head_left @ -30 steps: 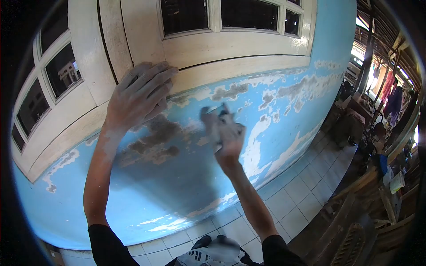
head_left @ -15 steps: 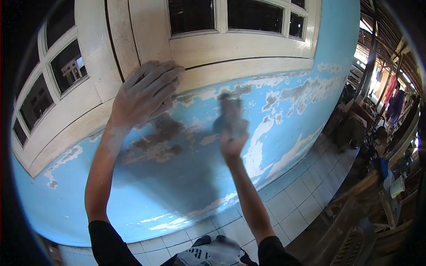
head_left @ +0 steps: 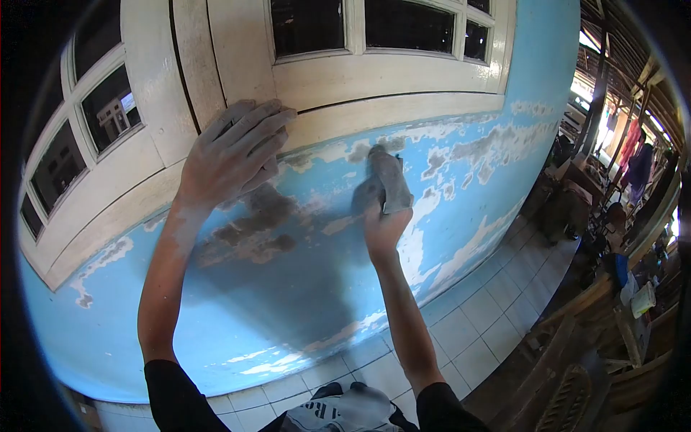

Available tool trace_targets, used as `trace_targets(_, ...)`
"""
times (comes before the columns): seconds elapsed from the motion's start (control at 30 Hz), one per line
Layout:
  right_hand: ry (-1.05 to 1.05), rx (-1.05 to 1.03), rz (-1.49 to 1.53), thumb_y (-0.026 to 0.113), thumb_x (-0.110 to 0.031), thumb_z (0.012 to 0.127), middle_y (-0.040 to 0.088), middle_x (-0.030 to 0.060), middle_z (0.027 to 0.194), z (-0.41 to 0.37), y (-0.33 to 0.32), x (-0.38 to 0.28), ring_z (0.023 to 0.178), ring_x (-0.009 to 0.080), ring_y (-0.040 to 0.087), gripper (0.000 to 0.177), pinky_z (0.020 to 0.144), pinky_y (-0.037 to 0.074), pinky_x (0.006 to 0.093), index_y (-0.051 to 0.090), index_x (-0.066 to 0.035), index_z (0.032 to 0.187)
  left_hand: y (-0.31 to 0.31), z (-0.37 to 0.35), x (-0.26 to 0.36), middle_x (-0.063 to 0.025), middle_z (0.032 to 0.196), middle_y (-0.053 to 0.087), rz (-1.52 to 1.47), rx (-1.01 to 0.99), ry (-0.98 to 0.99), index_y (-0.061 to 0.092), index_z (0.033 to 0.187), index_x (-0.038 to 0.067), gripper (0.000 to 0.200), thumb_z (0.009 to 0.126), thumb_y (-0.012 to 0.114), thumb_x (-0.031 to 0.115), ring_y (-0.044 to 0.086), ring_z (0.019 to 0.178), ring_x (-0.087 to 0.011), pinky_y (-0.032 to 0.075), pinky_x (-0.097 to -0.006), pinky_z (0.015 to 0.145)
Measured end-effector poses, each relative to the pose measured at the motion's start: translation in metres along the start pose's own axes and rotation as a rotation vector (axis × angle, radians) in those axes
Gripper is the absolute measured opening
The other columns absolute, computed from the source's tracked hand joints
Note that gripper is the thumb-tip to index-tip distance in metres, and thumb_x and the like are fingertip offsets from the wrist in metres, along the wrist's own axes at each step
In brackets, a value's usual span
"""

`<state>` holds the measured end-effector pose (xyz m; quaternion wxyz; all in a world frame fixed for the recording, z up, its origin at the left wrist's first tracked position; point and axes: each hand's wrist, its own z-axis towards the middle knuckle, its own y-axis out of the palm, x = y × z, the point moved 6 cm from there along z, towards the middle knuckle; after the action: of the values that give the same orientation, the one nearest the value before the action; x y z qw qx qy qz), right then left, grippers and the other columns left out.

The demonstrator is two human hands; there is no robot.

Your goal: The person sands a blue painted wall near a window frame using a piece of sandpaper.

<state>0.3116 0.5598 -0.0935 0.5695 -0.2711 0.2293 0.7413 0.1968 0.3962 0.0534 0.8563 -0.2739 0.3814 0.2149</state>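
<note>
My left hand (head_left: 234,155), coated in grey dust, lies against the cream window frame (head_left: 403,108) with its fingers stretched out along the lower edge. My right hand (head_left: 386,216) is closed on a grey piece of sandpaper (head_left: 394,183), pressed to the wall below the frame. Its fingers are largely hidden behind the sheet and dusty. Around both hands the light blue wall (head_left: 302,288) shows peeled white patches and bare grey ones (head_left: 266,216).
White floor tiles (head_left: 482,309) run along the foot of the wall. Glass panes (head_left: 410,25) sit in the window above. To the right are wooden beams, a carved wooden chair back (head_left: 568,396), hanging clothes (head_left: 639,169) and clutter.
My right hand and the sandpaper have shifted slightly right and tilted; they were blurred by motion before and are sharper now. My left hand has stayed on the frame.
</note>
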Motion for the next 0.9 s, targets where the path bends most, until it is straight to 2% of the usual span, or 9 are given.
trace_targets(0.03,-0.004,-0.001,-0.003,0.051,-0.001,0.085,0.061,0.0185,0.126,-0.010,0.009,0.010,0.120,0.0271,0.057,0.033,0.098,0.040,0.0358,0.063,0.002,0.116,-0.001,0.000,0.001,-0.0003,0.124,0.059,0.001,0.004,-0.003,0.062,0.095,0.010,0.024,0.073,0.066,0.017,0.053,0.120,-0.0173,0.042,-0.0372,0.104)
trace_targets(0.13,-0.711,-0.111,-0.499,0.040,0.002,0.086,0.068,0.0143,0.110,-0.036,0.033,-0.047,0.084,0.0159,0.063,0.035,0.076,0.051,0.0306,0.062,0.005,0.113,-0.001,0.003,0.001,0.0006,0.128,0.058,-0.039,0.000,-0.031,0.063,0.098,0.009,0.027,0.071,0.063,0.007,0.053,0.121,-0.0184,0.041,-0.0377,0.107)
trace_targets(0.27,-0.109,0.000,0.318,0.055,-0.008,0.083,0.062,0.0194,0.122,0.005,0.002,0.000,0.122,0.0288,0.054,0.038,0.102,0.036,0.0447,0.063,-0.003,0.120,-0.002,0.000,0.001,-0.0003,0.125,0.059,-0.021,0.014,-0.018,0.063,0.096,0.009,0.025,0.071,0.063,0.008,0.054,0.120,-0.0188,0.042,-0.0382,0.106)
trace_targets(0.43,-0.505,-0.121,-0.234,0.053,-0.011,0.087,0.061,0.0190,0.123,-0.028,0.034,-0.021,0.117,0.0276,0.057,0.034,0.105,0.034,0.0481,0.062,-0.002,0.119,-0.002,0.003,0.002,-0.0008,0.125,0.059,-0.001,0.015,-0.002,0.061,0.097,0.010,0.025,0.073,0.066,0.017,0.052,0.121,-0.0181,0.041,-0.0374,0.105)
trace_targets(0.5,0.040,-0.211,-0.023,0.051,-0.007,0.085,0.062,0.0196,0.121,0.000,0.029,0.015,0.112,0.0297,0.060,0.033,0.100,0.040,0.0470,0.063,0.002,0.114,-0.002,0.001,0.001,-0.0009,0.125,0.058,-0.016,0.012,-0.015,0.061,0.096,0.010,0.024,0.073,0.065,0.016,0.052,0.121,-0.0180,0.041,-0.0374,0.105)
trace_targets(0.53,-0.372,0.129,0.073,0.048,-0.003,0.083,0.064,0.0206,0.115,0.003,-0.005,-0.009,0.104,0.0312,0.064,0.031,0.095,0.046,0.0437,0.064,0.006,0.108,-0.001,-0.001,0.000,-0.0009,0.125,0.058,-0.015,0.009,-0.018,0.061,0.096,0.010,0.024,0.073,0.065,0.016,0.052,0.121,-0.0180,0.041,-0.0374,0.105)
trace_targets(0.57,-0.133,0.145,0.289,0.044,-0.001,0.082,0.066,0.0216,0.109,0.016,-0.017,0.007,0.103,0.0307,0.065,0.033,0.092,0.049,0.0387,0.065,0.008,0.105,0.000,-0.001,-0.001,-0.0008,0.125,0.058,-0.014,0.006,-0.015,0.061,0.096,0.010,0.024,0.073,0.065,0.016,0.052,0.121,-0.0180,0.041,-0.0375,0.104)
trace_targets(0.63,-0.207,0.201,0.112,0.047,-0.002,0.084,0.065,0.0229,0.113,0.002,-0.007,0.019,0.110,0.0336,0.063,0.033,0.095,0.046,0.0395,0.064,0.007,0.110,0.001,-0.001,0.001,-0.0008,0.126,0.058,-0.022,0.009,-0.008,0.061,0.096,0.010,0.024,0.073,0.065,0.016,0.052,0.122,-0.0181,0.041,-0.0375,0.104)
trace_targets(0.9,-0.481,-0.089,-0.057,0.056,-0.006,0.084,0.050,0.0248,0.136,-0.043,0.044,-0.025,0.131,0.0405,0.044,0.048,0.105,0.034,0.0522,0.051,0.002,0.132,-0.004,0.002,0.001,-0.0018,0.123,0.059,-0.012,0.041,0.012,0.061,0.096,0.009,0.026,0.072,0.065,0.019,0.052,0.121,-0.0183,0.042,-0.0375,0.104)
